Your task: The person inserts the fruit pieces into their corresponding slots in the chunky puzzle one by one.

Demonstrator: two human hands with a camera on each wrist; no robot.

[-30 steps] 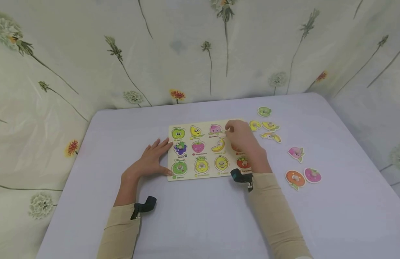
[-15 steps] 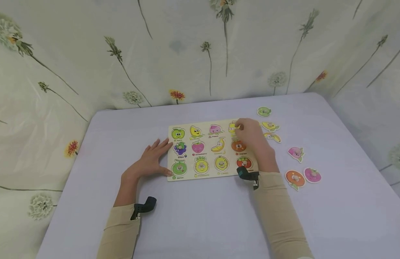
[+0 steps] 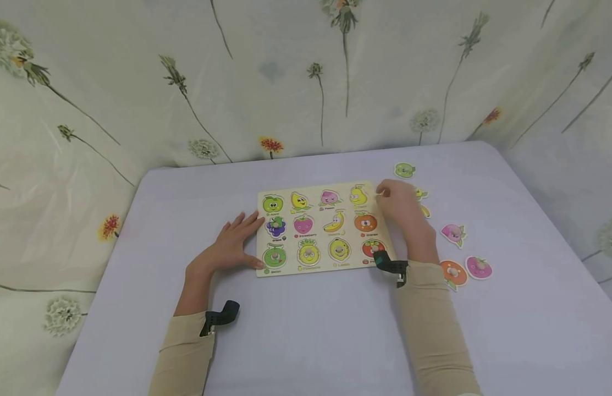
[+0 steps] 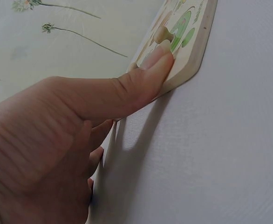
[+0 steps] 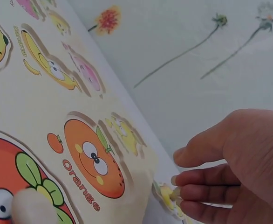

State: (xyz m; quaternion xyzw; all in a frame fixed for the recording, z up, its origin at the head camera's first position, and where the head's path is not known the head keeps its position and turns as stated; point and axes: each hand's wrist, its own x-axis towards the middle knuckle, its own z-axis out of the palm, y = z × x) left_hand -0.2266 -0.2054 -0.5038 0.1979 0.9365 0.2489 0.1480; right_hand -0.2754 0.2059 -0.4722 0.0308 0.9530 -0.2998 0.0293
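A fruit puzzle board [image 3: 315, 268] lies on the table, with knobbed pieces in the grape, melon, pineapple, lemon and red fruit slots. At its left edge, my left hand [image 3: 226, 245] spreads its fingers, and the thumb [image 4: 157, 63] rests on the corner by the melon knob [image 4: 162, 35]. My right hand [image 3: 402, 206] is just beyond the board's upper right edge. In the right wrist view, its fingertips [image 5: 179, 179] are at a small yellow puzzle piece [image 5: 167, 193], beside its knob. The thumb stands apart from the fingers; this piece is mostly hidden in the head view.
Right of the board lie a green apple piece [image 3: 404, 170], two partly covered yellow pieces, a pink peach piece [image 3: 453, 233], an orange piece [image 3: 454, 272] and a strawberry piece [image 3: 479, 268]. A flowered curtain [image 3: 266, 82] hangs behind the table [image 3: 306, 330].
My right hand has moved rightward from beside the peach slot, across the pear slot, to the yellow piece off the board's edge. The pear and orange slots now show. My left hand has stayed still.
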